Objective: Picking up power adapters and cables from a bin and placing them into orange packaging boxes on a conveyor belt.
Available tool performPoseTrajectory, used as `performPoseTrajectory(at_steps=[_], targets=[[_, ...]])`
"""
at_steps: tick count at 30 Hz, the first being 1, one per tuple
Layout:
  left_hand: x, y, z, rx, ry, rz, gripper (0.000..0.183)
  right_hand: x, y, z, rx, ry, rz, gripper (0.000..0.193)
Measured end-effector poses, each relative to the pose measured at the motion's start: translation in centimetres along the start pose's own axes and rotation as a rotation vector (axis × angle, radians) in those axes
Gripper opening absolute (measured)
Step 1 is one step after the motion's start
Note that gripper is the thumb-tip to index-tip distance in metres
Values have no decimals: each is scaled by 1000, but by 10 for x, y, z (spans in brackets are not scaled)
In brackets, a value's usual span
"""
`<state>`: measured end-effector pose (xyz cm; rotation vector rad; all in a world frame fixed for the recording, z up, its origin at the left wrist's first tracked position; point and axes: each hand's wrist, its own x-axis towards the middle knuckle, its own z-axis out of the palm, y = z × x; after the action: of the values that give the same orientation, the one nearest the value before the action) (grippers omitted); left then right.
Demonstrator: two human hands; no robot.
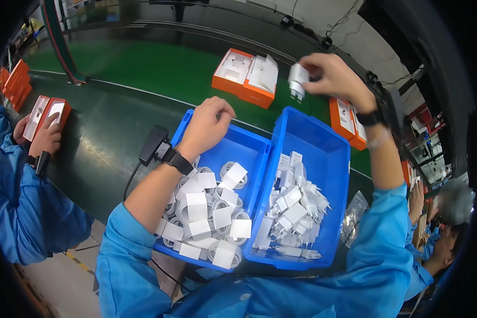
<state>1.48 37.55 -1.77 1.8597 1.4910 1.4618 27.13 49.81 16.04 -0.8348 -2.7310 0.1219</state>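
The right hand (331, 77) pinches a white charger (298, 82) between thumb and fingers, in the air above the far end of the right blue bin (318, 139), prongs downward. The left hand (209, 124) curls over the left blue bin (241, 142); whether it grips anything I cannot tell. The dark green worktable (103, 119) has a dull sheen and borders a brighter green strip (159, 79); a pale wall (389, 40) with dangling wires stands beyond. Both bins are smooth, rectangular plastic. One holds coiled cables (243, 216) in white paper wraps; the other, loose adapters (294, 213). The held charger is glossy, blocky and round-edged, with two metal-tipped pins.
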Motion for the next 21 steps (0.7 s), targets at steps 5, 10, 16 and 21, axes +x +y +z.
performPoseTrajectory(at_steps=[5,10,16,21], targets=[[1,-4,5,-31,17,19,11,111,42,66,-193,-184,55,49],[1,-4,4,-45,7,19,11,167,91,122,-378,-144,138,45],[3,-3,5,-43,-9,37,12,177,125,145,-325,-82,184,40],[4,-5,3,-59,-13,-3,12,174,129,159,-262,-169,272,42]])
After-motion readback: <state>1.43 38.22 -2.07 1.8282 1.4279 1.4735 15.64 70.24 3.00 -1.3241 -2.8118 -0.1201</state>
